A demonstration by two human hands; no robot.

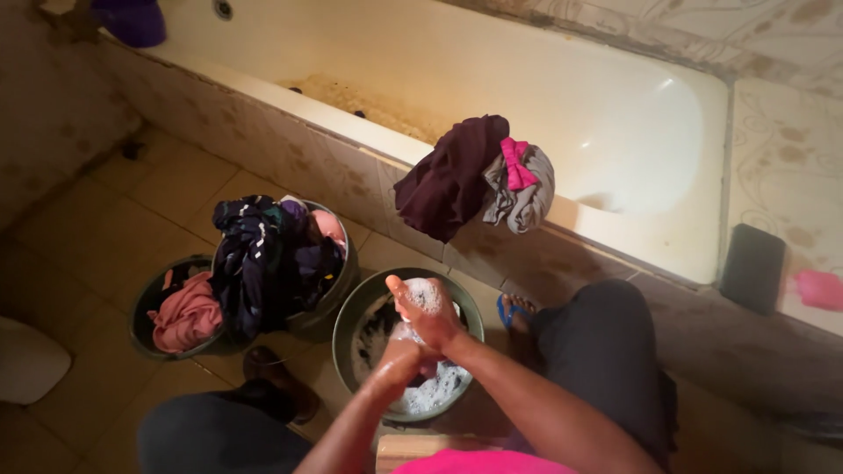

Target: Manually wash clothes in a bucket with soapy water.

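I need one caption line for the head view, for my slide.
Soapy hands scrub laundry over a foamy bucket beside a bathtub.

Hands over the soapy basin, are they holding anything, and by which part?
Cannot be told: both hands are pressed together, coated in white suds, above the round green basin; foam hides anything between them.

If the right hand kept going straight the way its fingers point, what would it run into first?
The right hand points up-frame over the soapy basin, toward the tub. Likely first the basin's far rim, or, passing above it, the tiled tub wall under the draped clothes; depth is unclear.

Dim, warm light; shadowed, soft edges.
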